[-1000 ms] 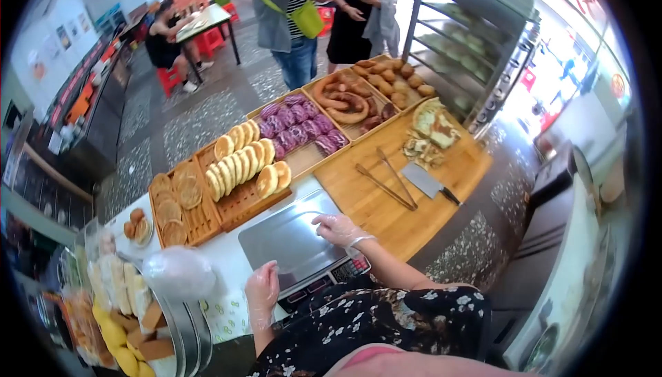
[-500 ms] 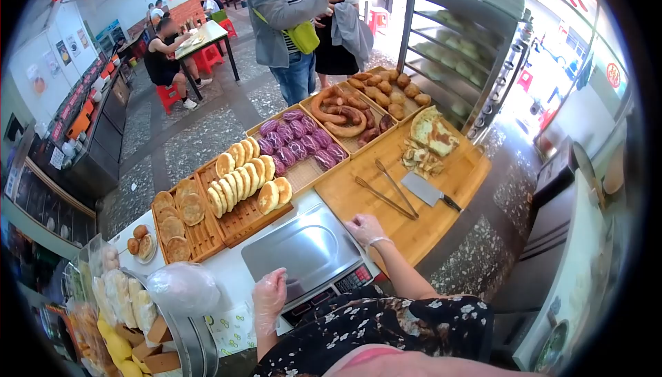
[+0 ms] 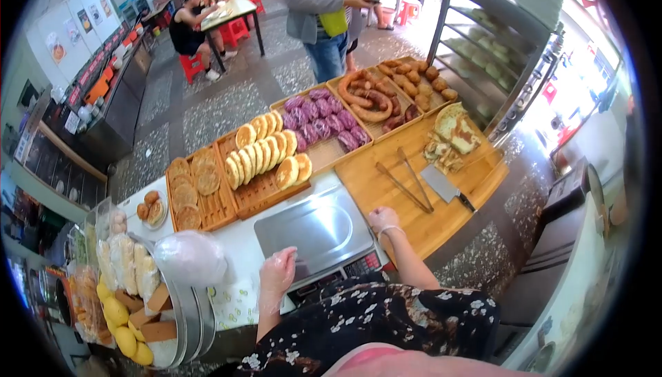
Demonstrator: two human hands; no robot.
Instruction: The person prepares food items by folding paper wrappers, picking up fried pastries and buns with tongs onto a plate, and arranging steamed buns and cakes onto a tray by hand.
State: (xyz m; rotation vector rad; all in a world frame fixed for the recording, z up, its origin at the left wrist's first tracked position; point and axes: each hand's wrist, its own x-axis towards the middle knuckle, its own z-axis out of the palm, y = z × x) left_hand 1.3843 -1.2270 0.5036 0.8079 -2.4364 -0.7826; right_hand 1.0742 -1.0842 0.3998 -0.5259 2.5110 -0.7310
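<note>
Head view: left hand [image 3: 277,272] and right hand [image 3: 383,220] flank the metal scale [image 3: 312,232], lower centre; each grip curled, nothing visible inside, clenched or not I cannot tell; seemingly a pause, any pickup calling for uncurling first.

The scale plate [image 3: 303,236] is smooth metal, glossy enough to throw back a bright glare. To its right, the cutting board [image 3: 365,185] is smooth wood with a soft sheen; the cleaver [image 3: 441,182] on it has a flat metal blade. Thin clear plastic covers the left grip [image 3: 278,270], with small shiny wrinkles. The slatted tray [image 3: 272,203] at far left of the plate looks like varnished wood. Near left, a bulging plastic bag [image 3: 189,258] is translucent and glossy above curved, shiny metal pans [image 3: 181,318]. The blouse [image 3: 386,316] is soft, matt printed cloth.
</note>
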